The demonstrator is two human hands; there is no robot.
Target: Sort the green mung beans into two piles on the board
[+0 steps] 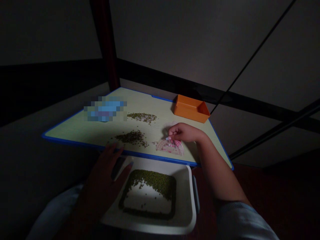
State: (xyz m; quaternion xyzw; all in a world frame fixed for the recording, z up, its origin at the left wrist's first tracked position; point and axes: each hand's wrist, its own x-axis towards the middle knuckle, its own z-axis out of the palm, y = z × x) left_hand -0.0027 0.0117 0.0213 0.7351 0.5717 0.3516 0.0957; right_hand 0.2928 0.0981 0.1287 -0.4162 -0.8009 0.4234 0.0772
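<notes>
My right hand (183,132) is over the right part of the light table top, its fingers bent into a pinch; whatever may be between them is too small to make out. Beneath it is a pink printed half-round pattern (168,150). My left hand (110,170) lies in shadow with fingers apart, their tips at the blue table edge and the thumb over a white tub (188,200). Small green beans (157,180), like mung beans, lie in that tub. On the table, a dark pile of beans (132,136) is just beyond my left fingertips.
Further back lies a looser patch of beans (142,117). An orange open box (191,115) stands at the table's far right corner, and a blurred-out blue item (106,110) lies at the left. A wall with dark trim rises behind the blue-edged table (160,105).
</notes>
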